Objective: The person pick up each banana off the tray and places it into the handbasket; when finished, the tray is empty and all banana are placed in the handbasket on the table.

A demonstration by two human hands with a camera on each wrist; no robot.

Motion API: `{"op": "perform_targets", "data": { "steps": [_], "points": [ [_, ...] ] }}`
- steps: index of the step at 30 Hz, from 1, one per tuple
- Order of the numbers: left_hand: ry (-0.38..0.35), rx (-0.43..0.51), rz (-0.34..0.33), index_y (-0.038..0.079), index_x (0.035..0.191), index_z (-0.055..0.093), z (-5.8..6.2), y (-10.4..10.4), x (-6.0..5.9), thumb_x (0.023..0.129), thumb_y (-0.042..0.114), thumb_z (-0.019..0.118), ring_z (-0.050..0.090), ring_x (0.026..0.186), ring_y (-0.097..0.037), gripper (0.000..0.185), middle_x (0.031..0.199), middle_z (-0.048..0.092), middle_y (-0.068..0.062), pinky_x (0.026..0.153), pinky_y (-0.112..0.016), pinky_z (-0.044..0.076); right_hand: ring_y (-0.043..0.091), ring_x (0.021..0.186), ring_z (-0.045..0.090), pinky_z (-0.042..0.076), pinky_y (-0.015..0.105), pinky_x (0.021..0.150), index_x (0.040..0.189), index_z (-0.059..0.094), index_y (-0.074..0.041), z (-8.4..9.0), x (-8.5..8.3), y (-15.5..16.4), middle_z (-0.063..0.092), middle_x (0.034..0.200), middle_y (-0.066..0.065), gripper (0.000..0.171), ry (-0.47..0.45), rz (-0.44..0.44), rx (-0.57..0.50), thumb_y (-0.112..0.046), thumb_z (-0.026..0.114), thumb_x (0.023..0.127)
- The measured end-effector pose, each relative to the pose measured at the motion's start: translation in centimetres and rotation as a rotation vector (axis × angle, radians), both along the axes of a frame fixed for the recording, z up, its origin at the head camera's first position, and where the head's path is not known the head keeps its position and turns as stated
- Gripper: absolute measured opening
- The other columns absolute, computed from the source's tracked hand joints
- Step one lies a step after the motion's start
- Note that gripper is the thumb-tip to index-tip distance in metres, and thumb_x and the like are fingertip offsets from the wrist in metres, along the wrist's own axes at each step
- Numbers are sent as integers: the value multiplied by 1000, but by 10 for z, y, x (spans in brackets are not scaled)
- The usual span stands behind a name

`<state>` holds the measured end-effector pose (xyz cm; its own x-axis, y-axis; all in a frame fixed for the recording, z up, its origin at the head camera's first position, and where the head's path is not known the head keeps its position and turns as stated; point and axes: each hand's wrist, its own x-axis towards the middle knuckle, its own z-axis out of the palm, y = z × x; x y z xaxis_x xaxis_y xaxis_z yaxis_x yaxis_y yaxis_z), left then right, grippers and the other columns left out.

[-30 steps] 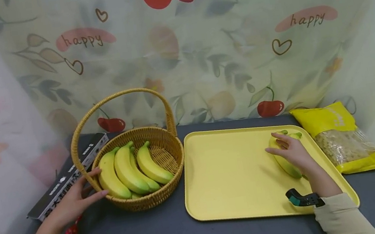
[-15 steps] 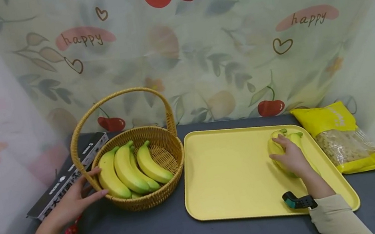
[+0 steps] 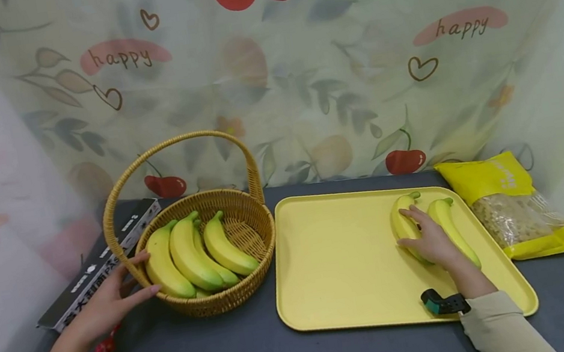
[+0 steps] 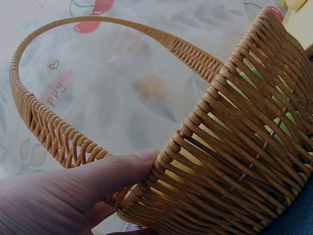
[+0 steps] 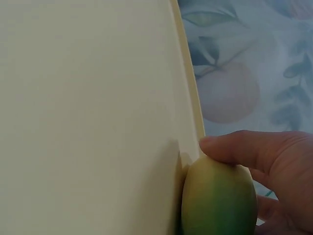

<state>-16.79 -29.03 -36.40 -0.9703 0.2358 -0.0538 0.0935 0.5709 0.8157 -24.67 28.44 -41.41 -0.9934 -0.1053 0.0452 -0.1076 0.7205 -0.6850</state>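
As seen from the head camera, my right hand (image 3: 429,242) lies on the yellow tray (image 3: 339,265), fingers curled over the left banana (image 3: 403,223) of two that lie side by side at the tray's right end. That banana runs lengthwise away from me, stem end toward the curtain, and sits directly under my fingers. The second banana (image 3: 450,224) lies just beside it on the right, near-parallel, touching or nearly touching my knuckles; I cannot tell which. My left hand (image 3: 106,302) is well apart from both, at the wicker basket (image 3: 246,230), thumb and fingers spread against its outer wall on the left. The basket stands just left of the tray and holds a bunch of bananas (image 3: 191,262). A yellow snack bag (image 3: 510,202) lies beyond the tray's right edge; a dark box (image 3: 103,260) lies behind the basket.

From the left wrist camera, my thumb (image 4: 105,174) presses flat on the weave at the basket's rim where the handle (image 4: 73,29) rises. The hand is open; nothing is gripped.

From the right wrist camera, one finger (image 5: 244,149) is bent over the rounded green-yellow end of the banana, which fills the lower right corner against the tray surface. Grip is confirmed on that fruit. My right hand is the nearer one to the tray fruit.
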Motion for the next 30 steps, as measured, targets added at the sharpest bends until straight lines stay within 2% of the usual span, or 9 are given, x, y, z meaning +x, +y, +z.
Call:
{"op": "perform_targets", "data": {
  "steps": [7, 11, 17, 21, 30],
  "points": [
    [-10, 0, 0, -2, 147, 14, 1, 0, 0, 94, 28, 56, 20, 129, -59, 74, 152, 7, -29, 99, -66, 34, 50, 125, 40, 48, 49, 94, 145, 28, 1, 7, 1, 0, 24, 149, 29, 70, -58, -70, -53, -13, 65, 86],
    [-16, 9, -1, 0, 147, 13, 1, 0, 0, 94, 28, 56, 20, 129, -60, 74, 152, 7, -29, 99, -66, 35, 46, 127, 40, 51, 42, 91, 146, 25, -1, 11, 0, -1, 24, 150, 26, 73, -90, -91, -102, -14, 65, 87],
    [-15, 1, 2, 0, 148, 13, 0, -1, 0, 94, 28, 56, 21, 128, -60, 74, 152, 8, -30, 98, -66, 35, 44, 130, 36, 50, 46, 94, 148, 23, -7, 23, 2, -10, 23, 152, 19, 75, -93, -96, -167, -14, 65, 87],
    [-13, 0, 2, 0, 148, 13, 0, 0, 0, 94, 28, 56, 21, 129, -59, 74, 152, 8, -29, 99, -66, 35, 43, 130, 38, 51, 44, 93, 148, 23, -8, 31, 3, -19, 24, 153, 18, 76, -81, -57, -199, -14, 66, 86],
    [-13, 4, 8, 1, 147, 14, 0, 0, -1, 94, 29, 56, 21, 130, -59, 74, 153, 7, -28, 99, -65, 35, 40, 125, 46, 53, 22, 75, 146, 27, -6, 46, 8, -51, 35, 146, 23, 77, -51, 92, -255, -15, 70, 83]
  ]
}}
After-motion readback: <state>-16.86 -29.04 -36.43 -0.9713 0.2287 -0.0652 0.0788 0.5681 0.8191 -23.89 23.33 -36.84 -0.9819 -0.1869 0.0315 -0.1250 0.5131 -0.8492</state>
